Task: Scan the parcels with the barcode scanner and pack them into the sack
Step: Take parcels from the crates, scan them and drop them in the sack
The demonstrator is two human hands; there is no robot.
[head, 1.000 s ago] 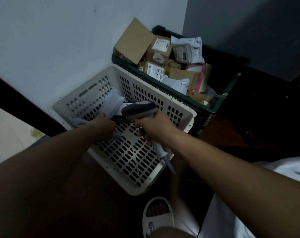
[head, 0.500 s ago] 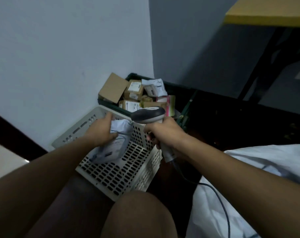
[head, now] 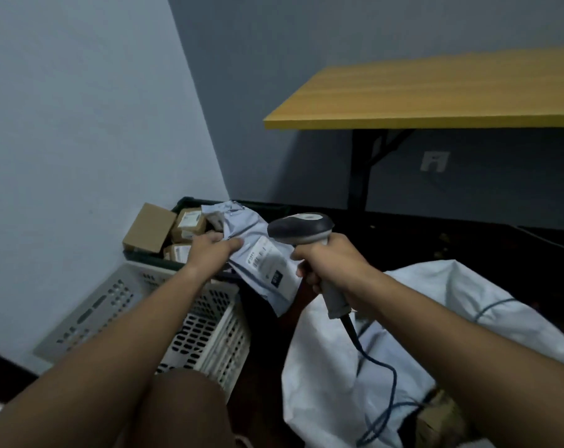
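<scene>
Above the sack (head: 468, 302), left hand (head: 211, 250) gripping mailer (head: 258, 253) (label up), right hand (head: 326, 263) clutching scanner (head: 301, 227).

parcel: pale grey poly mailer (head: 258, 253), crumpled, label facing us, held up tilted between crate and sack
scanner: grey handheld barcode scanner (head: 301, 229), head right over our mailer's label, cord trailing down
sack: big white sack (head: 435, 305), slumped on the floor at right
other parcels: brown boxes (head: 164, 231) we've got piled in the dark crate

left hand (head: 209, 253) gripping, right hand (head: 330, 265) clenched
</scene>
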